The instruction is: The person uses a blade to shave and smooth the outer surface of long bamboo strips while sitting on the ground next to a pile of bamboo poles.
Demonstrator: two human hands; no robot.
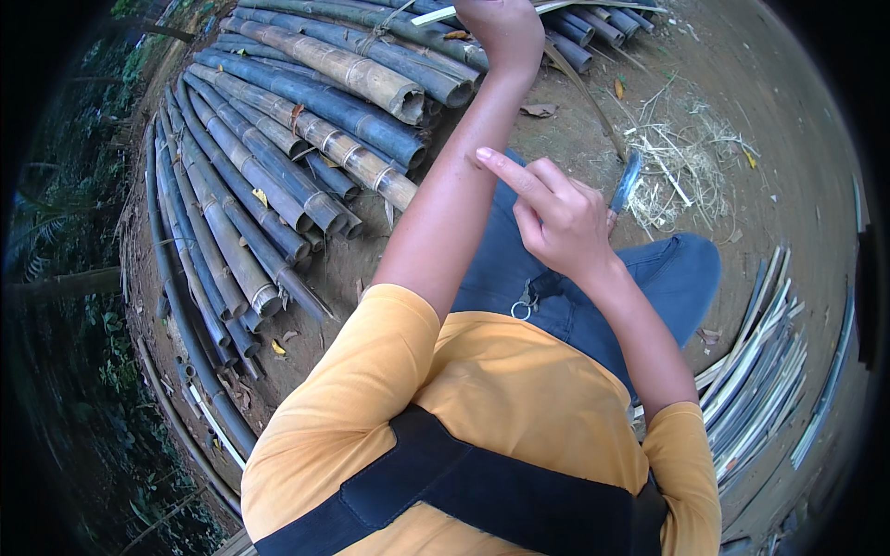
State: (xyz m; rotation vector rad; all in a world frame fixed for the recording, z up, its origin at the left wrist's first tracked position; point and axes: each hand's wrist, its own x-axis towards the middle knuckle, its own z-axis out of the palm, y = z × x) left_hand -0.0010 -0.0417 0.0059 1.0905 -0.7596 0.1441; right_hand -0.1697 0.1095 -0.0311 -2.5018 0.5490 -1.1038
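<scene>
My left hand (505,26) is raised at the top edge and partly cut off, closed around a pale bamboo strip (433,17) that sticks out on both sides. My right hand (556,208) reaches across with its index finger stretched out, the tip touching my left forearm (454,176) or right beside it. Its other fingers are curled, and nothing shows in them. Behind the right wrist a knife (627,178) lies with its blade showing; the handle is mostly hidden. A brown, curved strip (593,97) runs down toward the blade.
Dark bamboo poles (315,120) are stacked at the left. Pale shavings (681,157) lie on the dirt ahead to the right. A bundle of split bamboo strips (760,389) rests at my right. My bent leg in blue jeans (672,278) is beneath my right arm.
</scene>
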